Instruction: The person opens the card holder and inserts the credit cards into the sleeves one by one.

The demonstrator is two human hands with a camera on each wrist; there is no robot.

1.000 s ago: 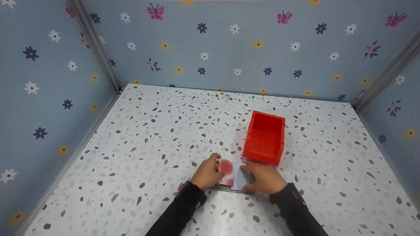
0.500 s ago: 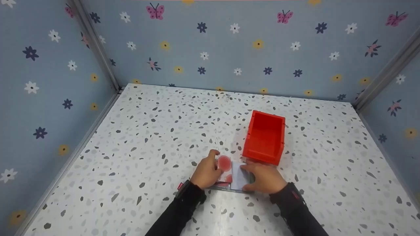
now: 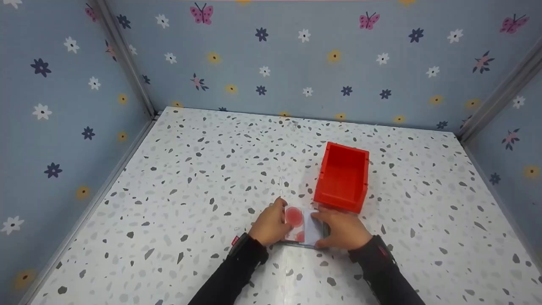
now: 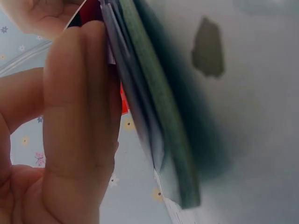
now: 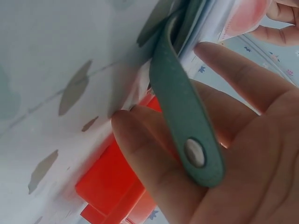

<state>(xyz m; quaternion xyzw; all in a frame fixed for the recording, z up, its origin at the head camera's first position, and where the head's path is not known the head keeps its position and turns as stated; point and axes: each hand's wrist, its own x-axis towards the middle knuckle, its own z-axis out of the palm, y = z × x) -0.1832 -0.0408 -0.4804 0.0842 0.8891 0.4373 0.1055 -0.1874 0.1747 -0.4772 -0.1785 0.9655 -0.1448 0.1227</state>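
Note:
A small booklet (image 3: pixel 302 226) with a grey-green cover (image 4: pixel 163 121) lies open on the speckled table, showing a page with red circles. My left hand (image 3: pixel 266 226) grips its left edge, fingers (image 4: pixel 79 126) curled against the pages. My right hand (image 3: pixel 344 231) holds the right side, thumb and fingers on either side of the cover. The cover's strap (image 5: pixel 182 112) with a metal snap (image 5: pixel 195 153) crosses my right palm (image 5: pixel 247 158). A red open bin (image 3: pixel 343 177) stands just beyond the right hand, seen also as the red bin (image 5: pixel 110 189) in the right wrist view.
The white speckled table (image 3: pixel 190 190) is walled by blue flowered panels (image 3: pixel 271 55) at the back and both sides. The red bin looks empty inside. Black sleeves (image 3: pixel 237 271) cover both forearms.
The page with the red circle shifts slightly under my left thumb. Both hands stay on the booklet in the same spot; the bin has not moved.

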